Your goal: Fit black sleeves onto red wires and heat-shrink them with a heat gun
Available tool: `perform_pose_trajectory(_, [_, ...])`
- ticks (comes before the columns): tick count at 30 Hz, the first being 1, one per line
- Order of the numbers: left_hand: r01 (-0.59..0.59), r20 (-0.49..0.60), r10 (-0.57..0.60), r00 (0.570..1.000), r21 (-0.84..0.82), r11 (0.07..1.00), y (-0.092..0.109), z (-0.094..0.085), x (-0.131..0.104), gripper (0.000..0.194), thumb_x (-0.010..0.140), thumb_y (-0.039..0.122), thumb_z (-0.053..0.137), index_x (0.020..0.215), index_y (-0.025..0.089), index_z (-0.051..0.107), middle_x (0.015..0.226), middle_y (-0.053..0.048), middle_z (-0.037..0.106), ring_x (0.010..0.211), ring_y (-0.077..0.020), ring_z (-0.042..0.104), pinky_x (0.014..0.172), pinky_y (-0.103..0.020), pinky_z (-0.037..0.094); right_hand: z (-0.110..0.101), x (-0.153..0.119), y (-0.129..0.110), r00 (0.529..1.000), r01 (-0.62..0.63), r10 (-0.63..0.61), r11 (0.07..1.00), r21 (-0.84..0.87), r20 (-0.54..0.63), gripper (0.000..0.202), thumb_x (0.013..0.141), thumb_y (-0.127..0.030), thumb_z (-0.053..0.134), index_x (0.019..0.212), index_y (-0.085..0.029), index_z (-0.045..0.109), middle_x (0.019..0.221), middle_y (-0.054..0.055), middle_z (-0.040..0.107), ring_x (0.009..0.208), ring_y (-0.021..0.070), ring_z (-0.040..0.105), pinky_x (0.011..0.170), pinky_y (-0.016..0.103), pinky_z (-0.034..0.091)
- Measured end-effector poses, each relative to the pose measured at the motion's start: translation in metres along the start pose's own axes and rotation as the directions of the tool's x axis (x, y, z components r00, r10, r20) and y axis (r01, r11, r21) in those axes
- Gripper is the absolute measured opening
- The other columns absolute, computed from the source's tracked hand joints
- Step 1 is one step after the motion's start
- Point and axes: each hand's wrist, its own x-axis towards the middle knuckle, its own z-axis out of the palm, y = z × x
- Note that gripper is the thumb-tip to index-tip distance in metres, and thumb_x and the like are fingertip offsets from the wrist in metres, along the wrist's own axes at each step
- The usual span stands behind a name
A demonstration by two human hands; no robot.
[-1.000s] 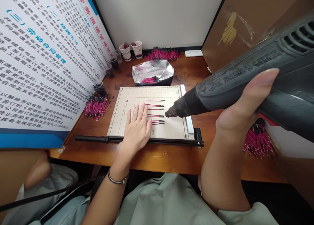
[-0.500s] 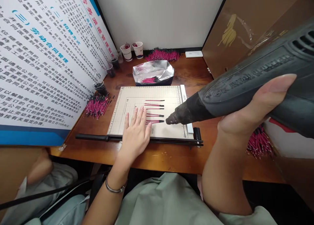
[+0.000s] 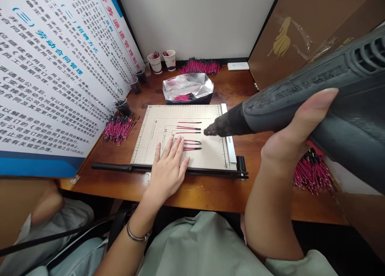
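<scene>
My right hand (image 3: 296,129) is wrapped round the grip of a large black heat gun (image 3: 279,99). The gun's nozzle points left, just off the black-tipped ends of several short red wires (image 3: 189,128). These wires lie in spaced rows across a cream paper cutter (image 3: 150,135) with printed guide lines. My left hand (image 3: 170,165) rests flat on the cutter, fingers stretched out, its fingertips over the left ends of the lower wires. The cutter's black lever arm (image 3: 111,167) lies lowered along the near edge.
A foil-lined bag (image 3: 188,87) with wires stands behind the cutter. Wire piles lie at the left (image 3: 118,129), back (image 3: 201,66) and right (image 3: 314,173). Paper cups (image 3: 155,63) and small plastic cups (image 3: 122,105) line the back left. Boards wall in the wooden table (image 3: 207,193). Another person's arm (image 3: 48,203) shows at lower left.
The heat gun's nozzle has moved up and away from me, from the lower wires to the middle and upper ones. My left hand has shifted slightly nearer and right, uncovering more wire.
</scene>
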Motion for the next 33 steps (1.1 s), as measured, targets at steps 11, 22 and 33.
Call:
perform_pose_trajectory(11, [0.116,0.115,-0.112,0.987,-0.028,0.993,0.000,-0.014,0.086,0.063,0.107,0.036,0.023,0.162,0.006,0.028,0.170,-0.011,0.025,0.160,-0.0291,0.021,0.132,-0.057,0.009,0.008,0.003,0.011,0.997,-0.078,0.077,0.990,0.116,0.011,0.039,0.094,-0.036,0.060,0.133,-0.036,0.064,0.159,-0.013,0.045,0.161,0.0203,0.007,0.132,0.044,0.025])
perform_pose_trajectory(22, [0.111,0.198,-0.104,0.975,-0.024,0.994,-0.001,-0.008,0.085,0.062,0.106,0.035,0.019,0.162,0.009,0.030,0.169,-0.009,0.028,0.159,-0.0267,0.023,0.132,-0.054,0.011,0.008,0.010,0.019,0.990,-0.069,0.054,0.991,0.114,0.133,0.033,0.099,-0.041,0.049,0.127,-0.038,0.066,0.152,-0.012,0.051,0.161,0.0225,0.004,0.126,0.048,0.032])
perform_pose_trajectory(33, [0.130,0.137,-0.123,0.983,-0.047,0.990,0.000,-0.003,0.076,0.061,0.104,0.031,0.022,0.159,0.012,0.037,0.167,-0.008,0.033,0.158,-0.0288,0.028,0.131,-0.058,0.016,0.002,0.017,0.023,1.000,0.016,-0.019,0.988,0.156,0.020,0.041,0.101,-0.037,0.034,0.114,-0.032,0.072,0.139,-0.008,0.060,0.161,0.0183,0.016,0.129,0.046,0.017])
